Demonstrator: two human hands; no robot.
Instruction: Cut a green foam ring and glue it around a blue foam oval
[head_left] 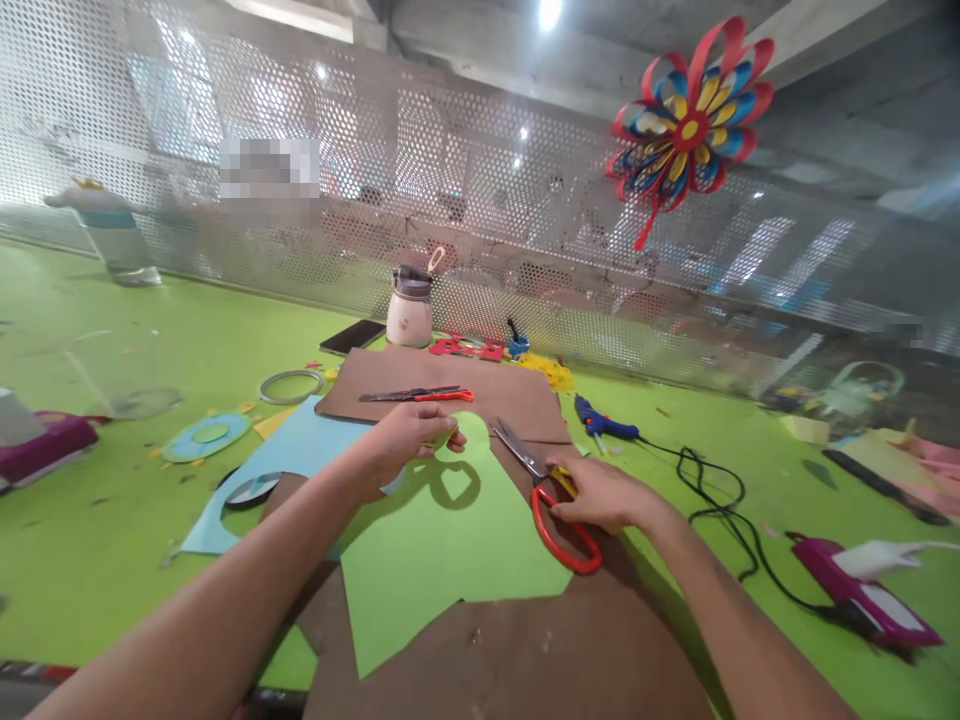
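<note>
My left hand (420, 440) pinches a small light green paper cutout (470, 430) above a larger light green paper sheet (442, 540), on which a shadow falls. My right hand (600, 492) is closed round the handle of red-handled scissors (566, 535). The scissor blades are slightly parted and point away to the left, beside the sheet's right edge. Something yellow shows at the right fingers; its kind is unclear. Beneath the sheet lies brown cardboard (517, 655). An orange utility knife (420, 394) rests on another brown board (450, 370) behind my left hand.
Blue paper (289, 460) with a round hole lies left, beside a blue ring cutout (206, 437). A jar (409, 310) and phone (352, 337) stand and lie behind. Right are a blue glue gun (607, 420), its black cord and a purple power strip (862, 590). A paper flower (690, 130) hangs above.
</note>
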